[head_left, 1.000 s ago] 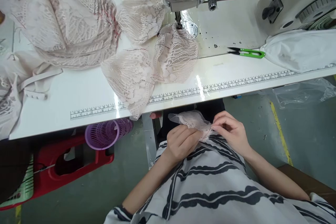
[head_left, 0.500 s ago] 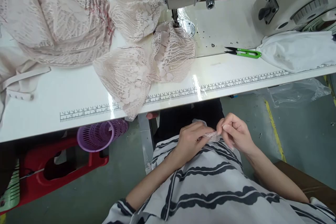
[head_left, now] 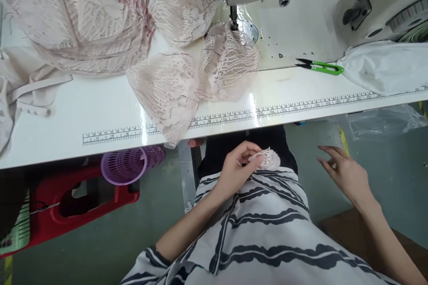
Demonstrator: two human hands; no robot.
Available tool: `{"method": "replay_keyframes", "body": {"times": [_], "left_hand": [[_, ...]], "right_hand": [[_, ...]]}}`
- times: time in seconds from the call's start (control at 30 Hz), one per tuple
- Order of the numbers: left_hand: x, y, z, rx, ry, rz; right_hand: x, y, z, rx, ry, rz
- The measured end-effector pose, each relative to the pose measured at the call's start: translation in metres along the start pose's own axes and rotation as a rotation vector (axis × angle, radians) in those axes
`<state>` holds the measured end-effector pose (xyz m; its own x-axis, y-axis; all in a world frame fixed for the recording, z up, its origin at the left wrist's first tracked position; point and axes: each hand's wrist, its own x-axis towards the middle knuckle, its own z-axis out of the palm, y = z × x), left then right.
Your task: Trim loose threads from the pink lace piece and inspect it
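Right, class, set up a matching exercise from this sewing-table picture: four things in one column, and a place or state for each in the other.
Things:
1. thread snips
2. purple basket
3. small lace piece
4. right hand

Places or states:
A. under the table edge, beside the red stool
B. pinched in the left hand
C. open, holding nothing
D. lying on the white table

Pairs: 1-D, 2-A, 3-B, 4-C

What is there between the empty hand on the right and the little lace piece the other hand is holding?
Nothing visible. The right hand is open and apart from the small lace piece, which the left hand pinches above the striped shirt. Only bare floor and the shirt's edge show in the gap.
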<state>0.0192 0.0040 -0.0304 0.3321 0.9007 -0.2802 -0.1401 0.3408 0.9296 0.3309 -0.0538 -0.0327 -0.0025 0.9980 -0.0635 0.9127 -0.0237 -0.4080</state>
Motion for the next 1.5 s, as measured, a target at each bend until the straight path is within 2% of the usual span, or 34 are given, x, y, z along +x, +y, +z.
{"method": "replay_keyframes", "body": {"times": [0.07,0.13,0.2,0.27,0.47,0.67,0.9,0.97,1.03,1.13,1.2,1.23,1.3,1.4,1.5], "left_hand": [[0.0,0.001,0.005,-0.023,-0.01,-0.014],[0.0,0.005,0.008,-0.021,-0.018,-0.026],[-0.001,0.01,0.01,-0.014,-0.022,-0.034],[-0.001,0.014,0.01,-0.017,-0.03,-0.046],[0.001,0.013,0.01,-0.07,-0.041,-0.118],[0.001,0.019,0.013,-0.076,-0.06,-0.197],[0.001,0.015,0.014,-0.041,-0.093,-0.208],[0.002,0.014,0.014,-0.047,-0.076,-0.206],[0.003,0.014,0.013,-0.065,-0.058,-0.215],[0.005,0.015,0.012,-0.083,-0.056,-0.234],[0.007,0.016,0.013,-0.083,-0.064,-0.237],[0.008,0.017,0.014,-0.08,-0.065,-0.235],[0.009,0.018,0.017,-0.077,-0.069,-0.239],[0.009,0.021,0.021,-0.086,-0.107,-0.258],[0.006,0.022,0.022,-0.081,-0.145,-0.255]], "right_hand": [[0.009,-0.049,0.003,0.211,0.032,-0.116],[0.022,-0.093,0.01,0.413,0.118,-0.272],[0.034,-0.121,0.017,0.482,0.168,-0.343],[0.041,-0.131,0.023,0.513,0.185,-0.345],[0.044,-0.124,0.027,0.599,0.195,-0.311],[0.042,-0.119,0.029,0.473,0.303,-0.447],[0.045,-0.122,0.026,0.616,0.14,-0.256],[0.043,-0.111,0.024,0.609,0.13,-0.192],[0.038,-0.088,0.02,0.521,0.167,-0.113],[0.024,-0.045,0.007,0.233,0.248,0.041],[0.016,-0.03,-0.003,0.048,0.302,0.084],[0.013,-0.031,-0.007,0.061,0.338,0.075],[0.012,-0.049,-0.012,0.231,0.355,-0.006],[0.021,-0.096,-0.007,0.439,0.225,-0.224],[0.034,-0.125,0.004,0.541,0.141,-0.292]]}}
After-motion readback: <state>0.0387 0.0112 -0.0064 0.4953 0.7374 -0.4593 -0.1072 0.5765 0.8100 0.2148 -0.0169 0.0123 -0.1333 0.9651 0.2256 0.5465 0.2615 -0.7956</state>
